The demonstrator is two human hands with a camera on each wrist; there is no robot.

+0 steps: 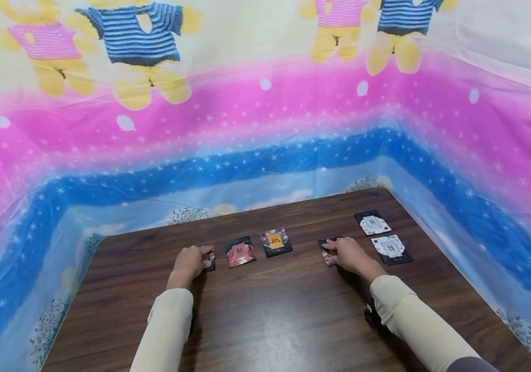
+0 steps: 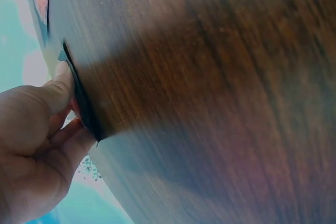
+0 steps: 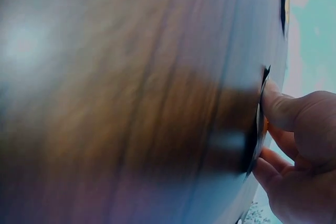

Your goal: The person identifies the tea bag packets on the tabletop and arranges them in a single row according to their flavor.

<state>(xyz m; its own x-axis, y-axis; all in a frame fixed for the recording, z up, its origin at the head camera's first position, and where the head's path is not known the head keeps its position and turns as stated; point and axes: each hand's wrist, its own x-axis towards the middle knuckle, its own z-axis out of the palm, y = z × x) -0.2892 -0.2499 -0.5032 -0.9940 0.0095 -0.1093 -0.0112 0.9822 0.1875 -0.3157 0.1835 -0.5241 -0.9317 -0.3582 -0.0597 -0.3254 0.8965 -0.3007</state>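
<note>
Toward the left of the table, my left hand (image 1: 191, 262) pinches a small flat dark packet (image 2: 84, 98) with red on its face. Thumb and fingers hold it by its edges, and the hand covers most of it in the head view. Farther right, my right hand (image 1: 350, 254) grips another thin dark packet (image 3: 256, 135) the same way, a bit of orange showing under the fingers. Both packets are at the tabletop; whether they are slightly lifted I cannot tell. Between the hands lie a red-and-black packet (image 1: 240, 252) and a yellow-and-black packet (image 1: 276, 241).
Two white-and-black packets (image 1: 373, 223) lie one behind the other near the right edge. The brown wooden table (image 1: 265, 310) has rounded far corners. Behind it and along its sides hangs a patterned pink and blue cloth (image 1: 228, 113).
</note>
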